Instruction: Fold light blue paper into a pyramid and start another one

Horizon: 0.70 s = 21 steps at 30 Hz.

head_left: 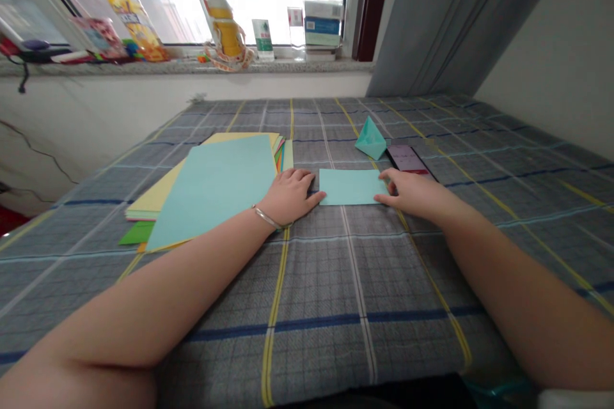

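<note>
A small light-blue folded paper (350, 186) lies flat on the grey plaid cloth (336, 281). My left hand (289, 195), with a thin bracelet at the wrist, rests palm down at the paper's left edge, fingers stretched and touching it. At the right edge my right hand (410, 192) lies flat, its fingertips on the paper's corner. Neither hand holds anything.
A stack of coloured paper sheets (211, 188) with a light-blue sheet on top lies to the left. A folded teal paper pyramid (371, 138) and a dark phone (407, 158) sit behind the right hand. Bottles and boxes (225, 29) line the windowsill; a grey curtain (455, 19) hangs at right.
</note>
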### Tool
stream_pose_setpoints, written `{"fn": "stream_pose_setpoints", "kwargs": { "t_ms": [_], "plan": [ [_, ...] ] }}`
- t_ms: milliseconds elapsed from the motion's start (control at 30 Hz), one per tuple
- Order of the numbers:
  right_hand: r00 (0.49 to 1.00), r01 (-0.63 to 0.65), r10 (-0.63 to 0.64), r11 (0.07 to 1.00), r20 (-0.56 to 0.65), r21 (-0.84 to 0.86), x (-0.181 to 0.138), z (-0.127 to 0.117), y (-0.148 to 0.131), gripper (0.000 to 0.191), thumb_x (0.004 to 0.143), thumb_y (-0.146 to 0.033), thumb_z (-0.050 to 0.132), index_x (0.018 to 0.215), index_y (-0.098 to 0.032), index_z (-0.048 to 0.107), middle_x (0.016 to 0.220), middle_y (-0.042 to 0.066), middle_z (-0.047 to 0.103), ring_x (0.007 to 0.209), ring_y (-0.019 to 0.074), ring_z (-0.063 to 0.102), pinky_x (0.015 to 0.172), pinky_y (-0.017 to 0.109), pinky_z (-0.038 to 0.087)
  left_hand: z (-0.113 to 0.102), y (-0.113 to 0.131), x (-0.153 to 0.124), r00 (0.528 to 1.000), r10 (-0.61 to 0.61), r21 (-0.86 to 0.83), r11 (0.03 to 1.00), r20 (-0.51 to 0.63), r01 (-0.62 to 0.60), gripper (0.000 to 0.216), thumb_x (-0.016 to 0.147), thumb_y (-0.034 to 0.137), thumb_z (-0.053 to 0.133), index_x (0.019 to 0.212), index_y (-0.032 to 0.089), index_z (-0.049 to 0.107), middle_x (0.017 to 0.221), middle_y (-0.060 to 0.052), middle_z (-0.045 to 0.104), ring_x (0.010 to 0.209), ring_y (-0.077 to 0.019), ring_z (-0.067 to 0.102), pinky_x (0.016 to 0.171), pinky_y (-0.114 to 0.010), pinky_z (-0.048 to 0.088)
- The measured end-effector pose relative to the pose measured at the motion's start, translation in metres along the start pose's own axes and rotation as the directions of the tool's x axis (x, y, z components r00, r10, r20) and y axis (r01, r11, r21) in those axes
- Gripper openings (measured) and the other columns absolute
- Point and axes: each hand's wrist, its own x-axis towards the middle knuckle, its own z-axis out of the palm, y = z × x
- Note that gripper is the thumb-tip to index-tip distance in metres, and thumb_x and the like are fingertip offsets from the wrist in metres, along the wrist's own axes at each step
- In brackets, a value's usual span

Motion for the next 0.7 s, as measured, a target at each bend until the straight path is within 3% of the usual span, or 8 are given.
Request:
{"fn": "stream_pose_setpoints", "kwargs": {
  "t_ms": [167, 367, 433, 533, 600, 700],
  "plan": [
    [0.997, 0.011, -0.009, 1.0, -0.076, 0.025, 0.001, 0.007, -0.001, 0.056, 0.079, -0.044, 0.067, 0.127, -0.018, 0.054, 0.092, 0.009, 0.073, 0.074, 0.024, 0.067, 0.059, 0.031, 0.044, 0.004, -0.006, 0.003, 0.998, 0.051, -0.1, 0.994, 0.046, -0.046, 0.055, 0.09, 0.054, 0.052, 0.123, 0.009, 0.058, 0.13, -0.016, 0.059, 0.132, -0.0327, 0.043, 0.11, -0.049, 0.033],
    [0.982, 0.009, 0.042, 0.962, -0.184, 0.271, 0.005, 0.012, -0.003, 0.063, 0.076, -0.032, 0.068, 0.134, -0.019, 0.047, 0.103, 0.009, 0.07, 0.086, 0.0249, 0.067, 0.073, 0.035, 0.049, -0.005, -0.007, 0.009, 0.989, -0.07, -0.337, 0.935, 0.133, 0.112, 0.038, 0.086, 0.037, 0.061, 0.116, 0.015, 0.06, 0.112, -0.01, 0.067, 0.107, -0.0263, 0.061, 0.098, -0.043, 0.046],
    [0.974, -0.013, 0.092, 0.935, -0.206, 0.354, 0.009, 0.016, -0.002, 0.071, 0.072, -0.025, 0.069, 0.137, -0.017, 0.043, 0.104, 0.009, 0.069, 0.084, 0.0228, 0.066, 0.076, 0.035, 0.05, -0.006, -0.008, 0.01, 0.986, -0.112, -0.446, 0.881, 0.121, 0.155, 0.032, 0.085, 0.032, 0.061, 0.113, 0.017, 0.062, 0.108, -0.008, 0.068, 0.101, -0.0236, 0.063, 0.095, -0.041, 0.049],
    [0.963, -0.033, 0.156, 0.875, -0.218, 0.483, 0.016, 0.021, 0.0, 0.076, 0.068, -0.017, 0.067, 0.139, -0.015, 0.041, 0.097, 0.006, 0.068, 0.075, 0.0184, 0.065, 0.07, 0.032, 0.05, -0.006, -0.008, 0.009, 0.996, -0.083, -0.556, 0.827, 0.021, 0.08, 0.027, 0.084, 0.026, 0.06, 0.11, 0.018, 0.063, 0.119, -0.008, 0.064, 0.114, -0.0233, 0.058, 0.104, -0.043, 0.045],
    [0.962, -0.04, 0.17, 0.864, -0.215, 0.502, 0.018, 0.022, 0.001, 0.058, 0.068, -0.015, 0.065, 0.125, -0.016, 0.054, 0.086, 0.004, 0.068, 0.068, 0.0171, 0.063, 0.064, 0.03, 0.049, -0.006, -0.008, 0.008, 0.996, -0.052, -0.569, 0.823, -0.077, -0.001, 0.019, 0.083, 0.024, 0.061, 0.1, 0.017, 0.066, 0.133, -0.01, 0.054, 0.125, -0.0243, 0.05, 0.11, -0.045, 0.04],
    [0.961, -0.035, 0.148, 0.903, -0.234, 0.428, 0.017, 0.017, 0.001, 0.013, 0.07, -0.02, 0.064, 0.083, -0.018, 0.065, 0.072, 0.004, 0.066, 0.065, 0.0187, 0.061, 0.062, 0.03, 0.047, -0.007, -0.007, 0.007, 0.975, -0.05, -0.561, 0.823, -0.217, -0.083, 0.011, 0.083, 0.025, 0.063, 0.087, 0.016, 0.067, 0.149, -0.012, 0.036, 0.124, -0.0243, 0.05, 0.11, -0.046, 0.04]
  ]
}}
